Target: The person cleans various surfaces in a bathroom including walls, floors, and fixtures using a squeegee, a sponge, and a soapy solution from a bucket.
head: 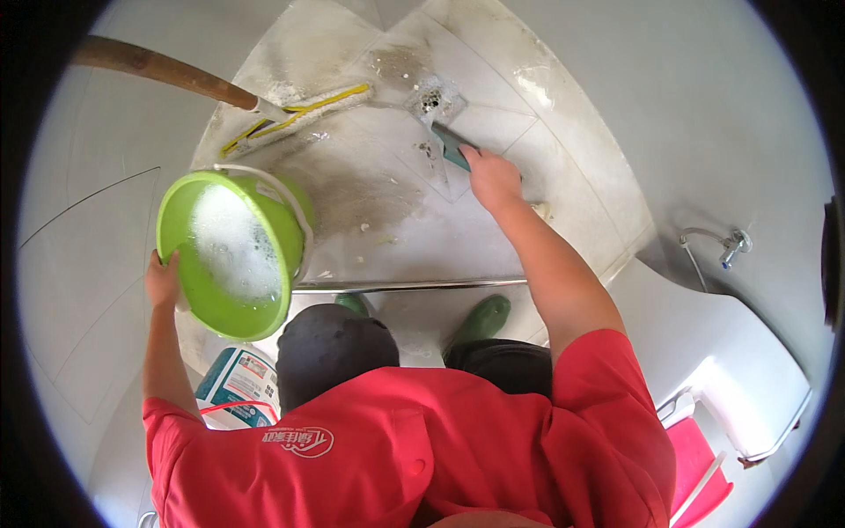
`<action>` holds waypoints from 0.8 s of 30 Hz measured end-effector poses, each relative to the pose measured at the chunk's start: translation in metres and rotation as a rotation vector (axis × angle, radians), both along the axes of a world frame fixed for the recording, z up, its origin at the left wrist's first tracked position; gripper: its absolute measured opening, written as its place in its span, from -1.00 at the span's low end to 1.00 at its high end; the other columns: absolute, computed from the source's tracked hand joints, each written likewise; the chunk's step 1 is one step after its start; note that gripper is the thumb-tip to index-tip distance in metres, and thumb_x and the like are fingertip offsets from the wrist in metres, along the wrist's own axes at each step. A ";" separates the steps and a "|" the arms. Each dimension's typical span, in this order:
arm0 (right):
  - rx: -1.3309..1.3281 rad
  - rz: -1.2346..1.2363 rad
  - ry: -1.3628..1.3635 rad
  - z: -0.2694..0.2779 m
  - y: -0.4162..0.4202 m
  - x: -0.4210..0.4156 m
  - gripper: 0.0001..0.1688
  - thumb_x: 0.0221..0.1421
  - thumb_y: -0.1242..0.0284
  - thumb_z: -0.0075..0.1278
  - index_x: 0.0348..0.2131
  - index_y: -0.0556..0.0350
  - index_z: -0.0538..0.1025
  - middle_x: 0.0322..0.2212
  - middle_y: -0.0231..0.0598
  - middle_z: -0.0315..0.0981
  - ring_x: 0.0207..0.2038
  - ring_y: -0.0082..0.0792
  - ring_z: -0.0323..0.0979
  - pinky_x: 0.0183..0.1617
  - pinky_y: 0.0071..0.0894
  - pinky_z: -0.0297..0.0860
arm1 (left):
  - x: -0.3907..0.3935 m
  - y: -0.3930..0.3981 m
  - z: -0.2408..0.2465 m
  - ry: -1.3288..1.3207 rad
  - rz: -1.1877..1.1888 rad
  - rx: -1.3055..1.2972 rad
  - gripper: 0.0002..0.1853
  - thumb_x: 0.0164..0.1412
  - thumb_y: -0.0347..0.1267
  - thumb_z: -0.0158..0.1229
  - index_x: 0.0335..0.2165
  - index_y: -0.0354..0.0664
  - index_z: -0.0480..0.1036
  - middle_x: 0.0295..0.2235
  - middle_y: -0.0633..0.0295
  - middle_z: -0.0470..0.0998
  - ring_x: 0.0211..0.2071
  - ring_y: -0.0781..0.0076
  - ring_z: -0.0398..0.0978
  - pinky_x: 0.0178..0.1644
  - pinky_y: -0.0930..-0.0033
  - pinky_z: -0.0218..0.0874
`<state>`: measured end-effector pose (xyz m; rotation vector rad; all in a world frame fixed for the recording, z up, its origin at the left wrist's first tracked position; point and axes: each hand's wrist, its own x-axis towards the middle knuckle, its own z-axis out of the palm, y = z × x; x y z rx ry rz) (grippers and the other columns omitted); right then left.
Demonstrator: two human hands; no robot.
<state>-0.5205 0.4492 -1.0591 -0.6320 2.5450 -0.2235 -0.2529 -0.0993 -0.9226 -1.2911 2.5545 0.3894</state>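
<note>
My left hand (163, 280) grips the near-left rim of a light green plastic bucket (173, 218). The bucket is tipped towards me, and white suds (234, 241) float on the liquid inside; its pale handle (300, 221) hangs over the far side. In my right hand (495, 177) is a flat, dark green tool (452, 146), whose exact kind is unclear. Its tip points at a round floor drain (431, 100), with wet, foamy residue around it. Dark grime and small bits of debris mark the pale floor tiles (370, 191).
A wooden-handled floor brush (297, 119) with yellow edging leans in from the left. A metal threshold strip (409, 286) crosses before my green boots (485, 317). At right are a white toilet (713, 343) and a wall valve (733, 247). A teal-and-white tub (241, 383) stands by my left side.
</note>
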 end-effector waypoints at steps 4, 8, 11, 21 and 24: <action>-0.017 -0.110 -0.122 0.040 0.008 0.005 -0.60 0.02 0.43 -0.03 -0.08 -0.10 0.40 -0.32 -0.06 0.46 -0.24 0.01 0.42 -0.19 -0.06 0.35 | 0.012 -0.006 -0.015 0.106 -0.016 -0.010 -0.67 0.12 -0.24 0.11 -0.28 -0.32 0.34 -0.41 -0.07 0.52 -0.39 0.01 0.50 -0.33 0.15 0.27; -0.045 -0.385 -0.067 0.076 0.035 0.019 -0.63 0.00 0.40 0.01 -0.14 0.04 0.42 -0.33 0.04 0.47 -0.24 0.06 0.42 -0.16 -0.07 0.34 | 0.019 0.001 -0.020 0.212 -0.107 -0.071 -0.72 0.12 -0.29 0.07 -0.33 -0.33 0.32 -0.45 -0.16 0.47 -0.41 -0.16 0.43 -0.35 0.05 0.22; -0.129 -0.606 -0.014 0.129 0.053 0.022 -0.60 -0.02 0.35 0.05 -0.16 0.12 0.42 -0.39 0.00 0.49 -0.28 -0.06 0.47 -0.16 -0.20 0.37 | 0.008 0.021 -0.022 0.217 -0.072 -0.052 -0.75 0.12 -0.32 0.04 -0.34 -0.34 0.29 -0.44 -0.18 0.45 -0.40 -0.22 0.40 -0.34 -0.01 0.20; -1.534 -0.928 0.208 0.372 -0.112 -0.051 -0.52 0.16 0.36 -0.01 0.02 0.14 0.25 -0.04 -0.31 0.31 0.00 -0.45 0.24 0.13 -0.39 0.12 | 0.021 0.014 -0.001 0.265 -0.022 0.051 -0.73 0.09 -0.33 0.07 -0.34 -0.33 0.27 -0.41 -0.21 0.46 -0.35 -0.25 0.41 -0.30 -0.05 0.21; -1.577 -0.750 0.375 0.412 -0.162 -0.082 -0.59 0.15 0.37 0.01 -0.06 0.14 0.31 -0.12 -0.35 0.37 -0.09 -0.52 0.30 0.03 -0.45 0.21 | 0.019 0.018 0.001 0.278 -0.027 0.061 -0.72 0.09 -0.31 0.07 -0.32 -0.30 0.25 -0.40 -0.18 0.46 -0.34 -0.23 0.42 -0.31 -0.07 0.22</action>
